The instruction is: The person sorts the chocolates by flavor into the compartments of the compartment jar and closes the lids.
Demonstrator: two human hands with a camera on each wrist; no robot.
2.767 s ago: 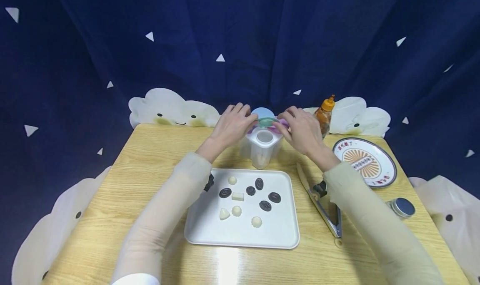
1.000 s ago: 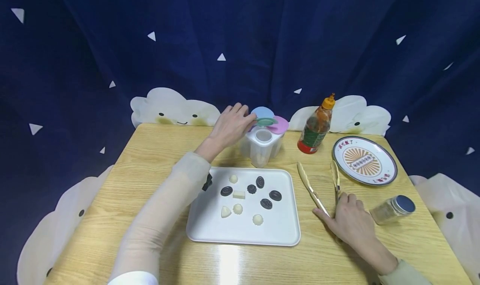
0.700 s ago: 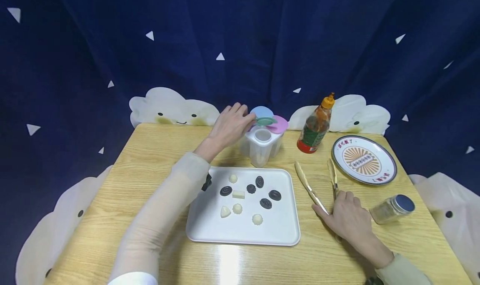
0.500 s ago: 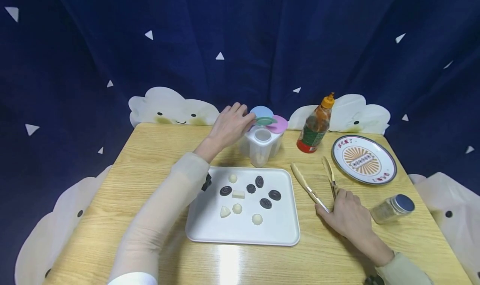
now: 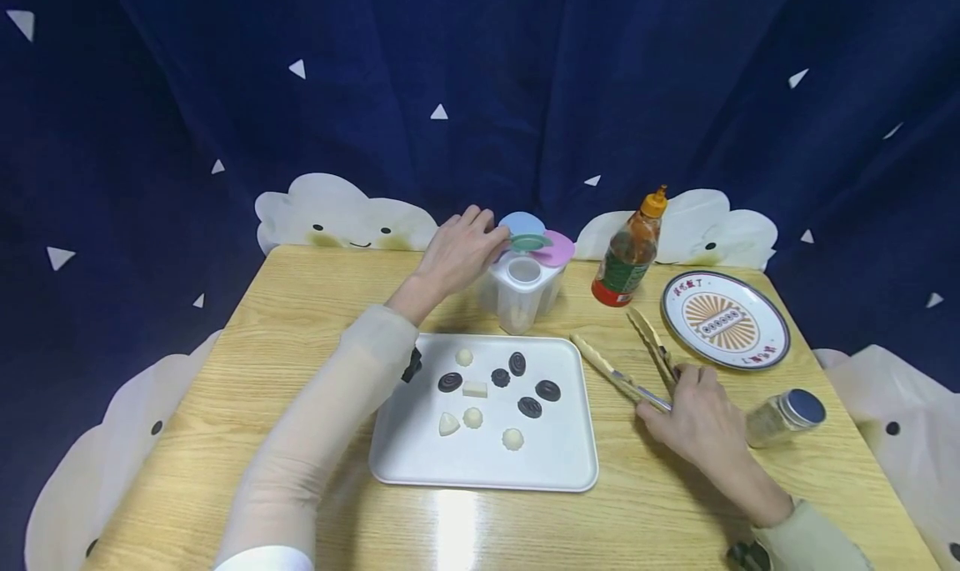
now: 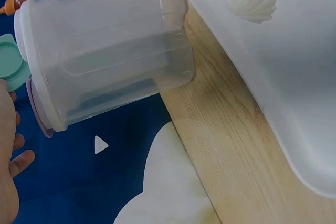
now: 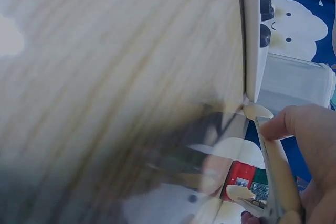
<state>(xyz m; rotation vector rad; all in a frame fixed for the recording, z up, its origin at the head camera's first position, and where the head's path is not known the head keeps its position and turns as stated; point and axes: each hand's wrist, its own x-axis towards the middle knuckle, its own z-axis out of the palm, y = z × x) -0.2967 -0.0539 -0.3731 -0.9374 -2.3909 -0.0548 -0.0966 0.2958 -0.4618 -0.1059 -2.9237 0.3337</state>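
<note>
My left hand (image 5: 465,252) pinches the raised green flip lid (image 5: 529,242) of a clear multi-compartment storage container (image 5: 517,300); the compartment beneath it is uncovered, with a pale piece low inside. In the left wrist view the thumb lies at the edge of the green lid. My right hand (image 5: 701,417) grips a pair of metal tongs (image 5: 619,378) with tan tips, thumb along one arm. The tongs' arms are spread, their tips toward the tray and bottle. Between hand and container lies a white tray (image 5: 420,463) with several dark chocolates (image 5: 548,390) and white chocolates (image 5: 475,389).
A sauce bottle (image 5: 626,262) with an orange cap stands right of the container. Farther right is a patterned plate (image 5: 761,329). A blue-lidded jar (image 5: 780,421) lies tilted close beside my right hand. A dark blue curtain (image 5: 480,71) hangs behind the table.
My right hand has left the lid, come down to the right and taken hold of the tongs. Their tips have swung left toward the tray. My left hand stays at the green lid.
</note>
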